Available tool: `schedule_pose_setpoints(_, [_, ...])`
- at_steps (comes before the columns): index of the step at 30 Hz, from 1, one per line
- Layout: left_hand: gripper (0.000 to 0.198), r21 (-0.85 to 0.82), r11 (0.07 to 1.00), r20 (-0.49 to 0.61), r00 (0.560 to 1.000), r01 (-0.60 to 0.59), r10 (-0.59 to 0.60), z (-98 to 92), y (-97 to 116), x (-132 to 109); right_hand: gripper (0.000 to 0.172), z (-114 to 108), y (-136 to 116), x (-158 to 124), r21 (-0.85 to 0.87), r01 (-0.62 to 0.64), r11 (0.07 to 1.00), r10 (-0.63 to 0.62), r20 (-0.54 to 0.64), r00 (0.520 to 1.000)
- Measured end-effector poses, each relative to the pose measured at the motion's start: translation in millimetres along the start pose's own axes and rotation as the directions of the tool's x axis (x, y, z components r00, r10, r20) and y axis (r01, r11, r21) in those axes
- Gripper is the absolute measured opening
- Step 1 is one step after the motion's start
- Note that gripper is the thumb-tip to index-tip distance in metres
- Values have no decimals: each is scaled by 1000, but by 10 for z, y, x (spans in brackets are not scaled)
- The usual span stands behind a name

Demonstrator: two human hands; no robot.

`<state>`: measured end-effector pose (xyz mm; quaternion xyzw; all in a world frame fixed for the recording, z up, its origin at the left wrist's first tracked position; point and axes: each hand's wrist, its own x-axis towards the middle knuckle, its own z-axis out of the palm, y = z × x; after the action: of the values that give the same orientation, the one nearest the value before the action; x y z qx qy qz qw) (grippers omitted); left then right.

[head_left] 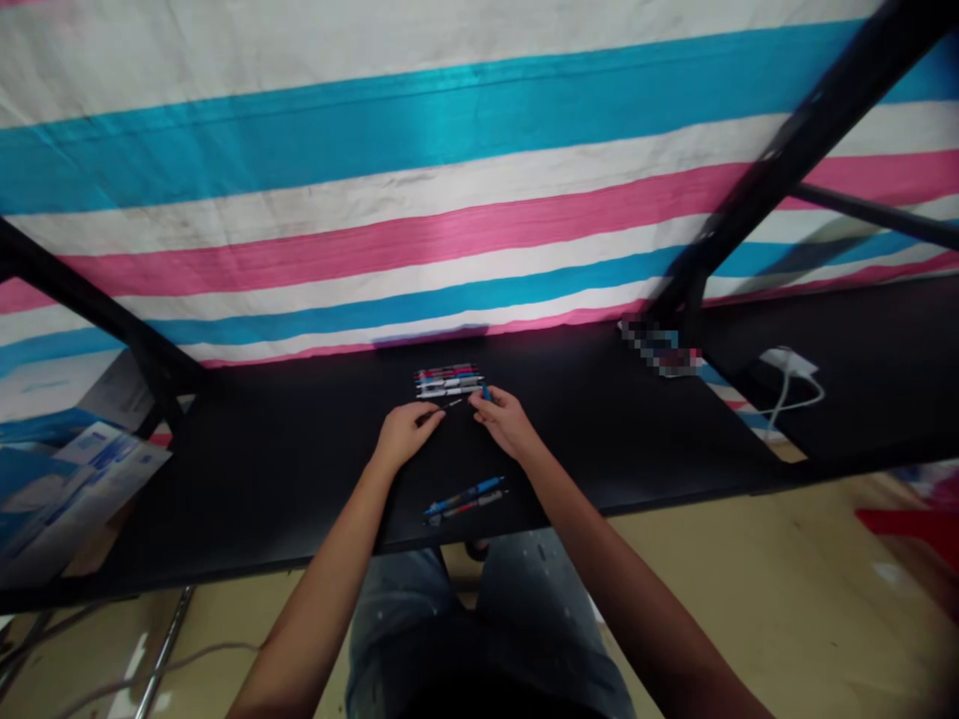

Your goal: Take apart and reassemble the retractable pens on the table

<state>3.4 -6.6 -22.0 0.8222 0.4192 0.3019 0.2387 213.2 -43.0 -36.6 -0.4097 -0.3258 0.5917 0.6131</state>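
Observation:
My left hand [403, 435] pinches a thin dark pen piece [453, 403] with a pale tip that points right. Opposite it, my right hand [509, 423] is closed on a blue pen part [485, 392], held upright between thumb and fingers. The two pieces are close but apart. Just beyond my hands lies a row of several pens [448, 381], side by side, in white, red, blue and dark colours. Nearer to me, a blue pen [465, 495] lies next to a grey and red pen [472, 505] on the black table [285, 469].
A striped sheet [450, 240] hangs behind the table. Dark slanted frame bars [779, 160] rise at both sides. A blurred-out item [663, 348] lies back right. A white adapter with a cable [786, 364] sits farther right. Boxes and papers [82, 479] stand left.

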Motion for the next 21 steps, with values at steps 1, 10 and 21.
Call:
schedule_pose_setpoints(1, [18,-17,1000,-19,1000,-7,7,-1,-3,0,29,-12,-15,-8,15,-15,1000,15,10,1000])
schedule_pose_setpoints(10, [19,-50,997,-95,994,-64,59,-45,15,10,34,-60,-56,-1,101,-72,992,63,90,994])
schedule_pose_setpoints(21, [23,-56,998,-47,999,-9,7,-2,-33,9,30,-82,-110,-11,139,-112,984,93,138,986])
